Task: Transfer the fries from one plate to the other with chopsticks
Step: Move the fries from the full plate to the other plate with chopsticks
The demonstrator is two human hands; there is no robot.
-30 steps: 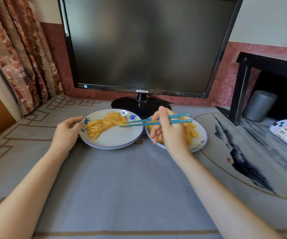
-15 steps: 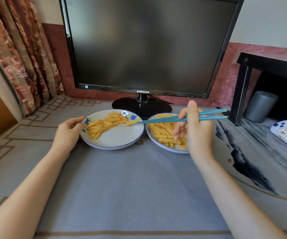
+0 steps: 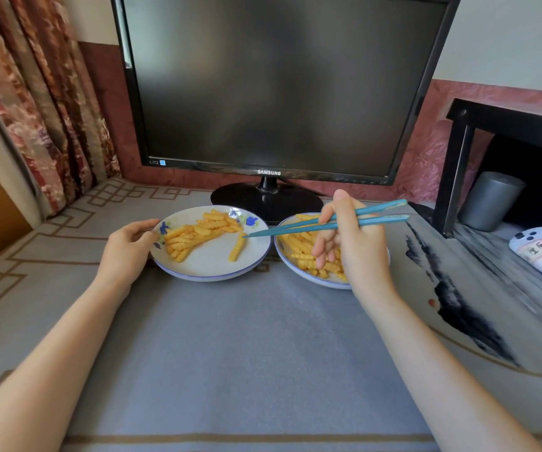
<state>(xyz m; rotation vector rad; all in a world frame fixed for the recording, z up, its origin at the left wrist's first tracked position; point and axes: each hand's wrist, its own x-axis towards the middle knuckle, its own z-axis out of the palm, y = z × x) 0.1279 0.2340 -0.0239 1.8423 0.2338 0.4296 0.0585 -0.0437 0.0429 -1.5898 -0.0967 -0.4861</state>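
Now right hand (image 3: 357, 246) levels chopsticks (image 3: 299, 225); left hand (image 3: 129, 247) grips plate (image 3: 211, 270).

Both bare forearms reached forward. The left hand (image 3: 129, 247) lay palm-down, fingers (image 3: 147, 227) curled loosely. The right hand (image 3: 352, 243) was raised, thumb up, lower fingers hanging loose and spread.
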